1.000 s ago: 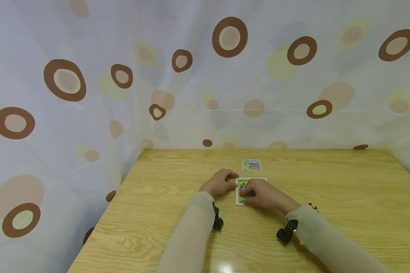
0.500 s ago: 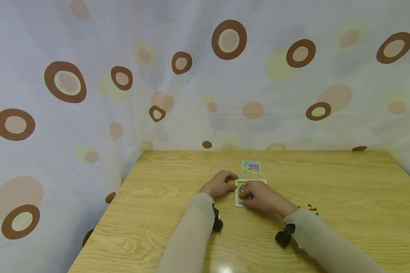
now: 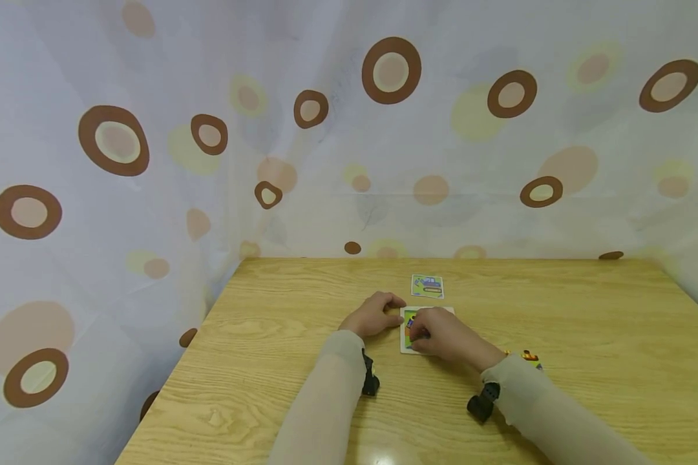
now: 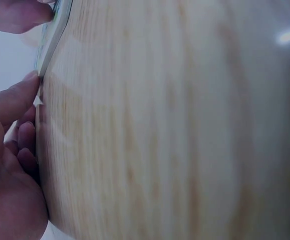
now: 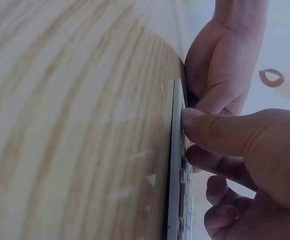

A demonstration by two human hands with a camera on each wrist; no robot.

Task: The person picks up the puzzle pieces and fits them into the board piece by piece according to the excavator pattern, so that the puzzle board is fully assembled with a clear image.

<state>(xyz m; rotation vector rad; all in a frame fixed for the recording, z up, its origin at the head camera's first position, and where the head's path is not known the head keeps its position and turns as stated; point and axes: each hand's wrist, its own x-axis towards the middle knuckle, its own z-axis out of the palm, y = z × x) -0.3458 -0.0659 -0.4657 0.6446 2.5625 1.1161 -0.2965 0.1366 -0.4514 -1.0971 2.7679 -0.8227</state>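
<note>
A small jigsaw board (image 3: 403, 339) with a pale frame and a green, orange and blue picture lies on the table. My left hand (image 3: 372, 314) rests on the tabletop at the board's left, its thumb and forefinger extended to the frame; in the left wrist view the thumb (image 4: 20, 96) touches the board's edge. Over the board, my right hand (image 3: 446, 334) has its thumb and forefinger bent down onto the picture, pinching a puzzle piece that they mostly hide. In the right wrist view the right thumb (image 5: 212, 131) is right at the board's surface, and the other fingers are curled.
Behind the board lies a picture card (image 3: 427, 286) with a blue digger on green. Several colourful loose puzzle pieces (image 3: 532, 360) show beyond the right sleeve, partly hidden by it. A spotted cloth (image 3: 430, 116) hangs along the back of the wooden table (image 3: 256, 361).
The right fingers shift slightly on the board, and the right forearm draws back a little, showing more of the loose pieces. The left hand stays at the board's edge.
</note>
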